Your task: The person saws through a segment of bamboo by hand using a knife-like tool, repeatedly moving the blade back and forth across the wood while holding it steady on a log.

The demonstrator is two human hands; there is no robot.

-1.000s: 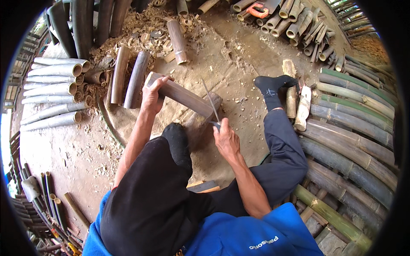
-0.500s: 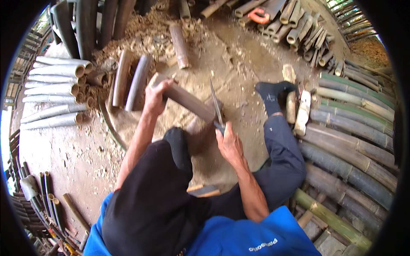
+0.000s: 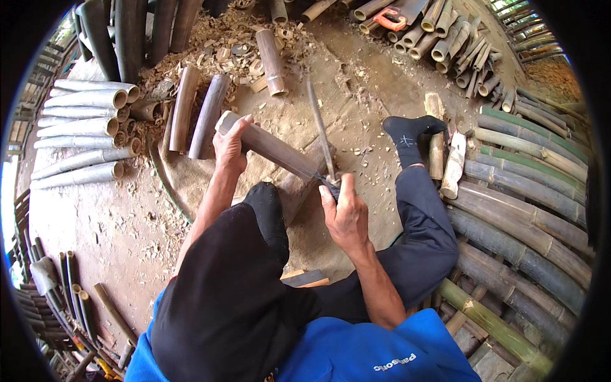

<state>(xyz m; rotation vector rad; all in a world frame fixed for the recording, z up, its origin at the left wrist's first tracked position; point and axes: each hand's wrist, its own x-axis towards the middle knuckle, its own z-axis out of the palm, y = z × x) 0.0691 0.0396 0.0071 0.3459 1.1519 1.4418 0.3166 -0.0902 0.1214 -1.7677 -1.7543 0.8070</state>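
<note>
One bamboo section [image 3: 275, 150] (cut across, seemingly not yet split) is grasped by the left hand [image 3: 229, 146]; a knife [image 3: 319, 124], by the right hand [image 3: 347, 216].

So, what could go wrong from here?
1. The long blade in the right hand could slip; the left hand is bare.
2. The bamboo piece might twist, since the left hand grips it near one end.
3. The socked left foot is close by and could be hit if the piece drops.
</note>
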